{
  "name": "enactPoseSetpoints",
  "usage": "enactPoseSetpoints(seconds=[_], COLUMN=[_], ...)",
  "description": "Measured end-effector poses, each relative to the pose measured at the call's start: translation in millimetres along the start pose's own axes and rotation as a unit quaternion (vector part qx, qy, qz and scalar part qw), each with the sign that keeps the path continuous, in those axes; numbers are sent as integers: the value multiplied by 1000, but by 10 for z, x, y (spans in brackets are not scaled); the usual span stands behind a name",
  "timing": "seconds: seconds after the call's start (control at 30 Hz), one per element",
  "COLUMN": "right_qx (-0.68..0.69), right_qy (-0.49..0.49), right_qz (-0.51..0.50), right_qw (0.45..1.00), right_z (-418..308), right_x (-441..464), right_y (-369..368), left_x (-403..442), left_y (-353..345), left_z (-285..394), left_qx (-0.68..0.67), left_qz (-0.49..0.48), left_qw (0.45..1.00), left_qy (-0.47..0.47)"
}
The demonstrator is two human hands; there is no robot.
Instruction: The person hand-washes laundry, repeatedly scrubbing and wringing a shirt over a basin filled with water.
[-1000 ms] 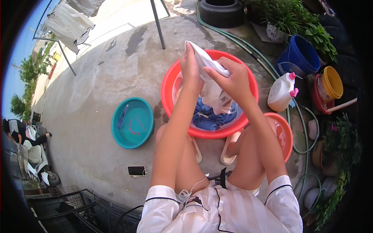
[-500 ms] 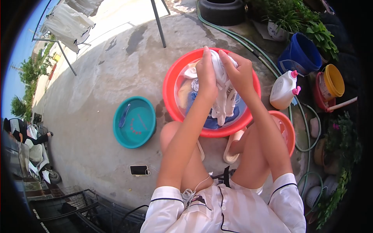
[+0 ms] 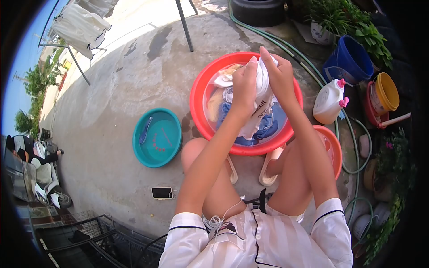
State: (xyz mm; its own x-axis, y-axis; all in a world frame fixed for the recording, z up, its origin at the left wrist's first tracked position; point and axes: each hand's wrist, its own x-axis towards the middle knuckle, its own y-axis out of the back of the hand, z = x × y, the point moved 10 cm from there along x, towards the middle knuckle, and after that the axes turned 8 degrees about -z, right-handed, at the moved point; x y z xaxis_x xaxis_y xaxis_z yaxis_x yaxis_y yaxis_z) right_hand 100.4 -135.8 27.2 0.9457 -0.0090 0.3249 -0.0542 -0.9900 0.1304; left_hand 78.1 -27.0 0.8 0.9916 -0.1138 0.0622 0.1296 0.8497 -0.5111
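In the head view, my left hand [image 3: 244, 87] and my right hand [image 3: 281, 78] are both closed around a bunched white garment [image 3: 259, 117] with dark lettering. The hands are side by side, thumbs up, over a large red basin [image 3: 199, 117]. The garment's lower part hangs between my forearms into the basin. Blue cloth [image 3: 270, 127] lies in the water under it. White and yellowish fabric pieces show at the basin's left side. My wrists and forearms hide part of the contents.
To the left stands a teal basin [image 3: 157, 159] with a blue brush [image 3: 145, 131] in it. A phone [image 3: 162, 193] lies on the concrete. At right are a detergent jug [image 3: 327, 103], an orange basin [image 3: 338, 154], a green hose [image 3: 308, 64], and blue [image 3: 338, 62] and yellow [image 3: 385, 91] buckets.
My right hand has moved up slightly, and my left hand has shifted down and right. The white garment is more bunched and twisted between them. The view has shifted slightly.
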Motion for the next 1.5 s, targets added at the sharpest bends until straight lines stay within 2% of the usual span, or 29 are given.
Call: enactPoseSetpoints(seconds=[0.1,0.43,0.63,0.73,0.83,1.03,1.07,1.17,1.2,1.3,1.4,1.5], right_qx=[22,71,63,52,17,-111,-140,-120,-144,17,23,14], right_qy=[-20,-33,-53,-32,-9,-2,45,51,56,-29,-32,-33], right_qz=[-7,-21,-44,-58,-57,-125,-138,-105,-65,-25,-20,-9], right_qw=[1000,997,996,996,998,986,979,986,986,999,999,999], right_z=[67,88,192,187,75,-90,-219,-250,-216,84,142,111], right_x=[-2,-32,-41,-66,-129,-232,-278,-288,-231,2,33,23], right_y=[-16,-54,-78,-135,-175,-287,-336,-298,-207,15,47,16], left_x=[43,53,60,91,157,203,213,206,190,82,24,39], left_y=[-6,32,72,146,248,425,474,359,287,110,-18,42], left_z=[-5,-6,-11,-4,-41,-44,-54,-53,-56,-146,-118,-26], left_qx=[-8,18,29,12,-14,-23,-24,-32,-36,-30,-29,61], left_qz=[-33,0,11,36,51,92,88,65,59,25,7,15], left_qw=[999,1000,999,999,998,994,995,997,997,999,1000,998], left_qy=[-12,-15,-22,-24,-36,-46,-48,-37,-32,-4,2,-11])
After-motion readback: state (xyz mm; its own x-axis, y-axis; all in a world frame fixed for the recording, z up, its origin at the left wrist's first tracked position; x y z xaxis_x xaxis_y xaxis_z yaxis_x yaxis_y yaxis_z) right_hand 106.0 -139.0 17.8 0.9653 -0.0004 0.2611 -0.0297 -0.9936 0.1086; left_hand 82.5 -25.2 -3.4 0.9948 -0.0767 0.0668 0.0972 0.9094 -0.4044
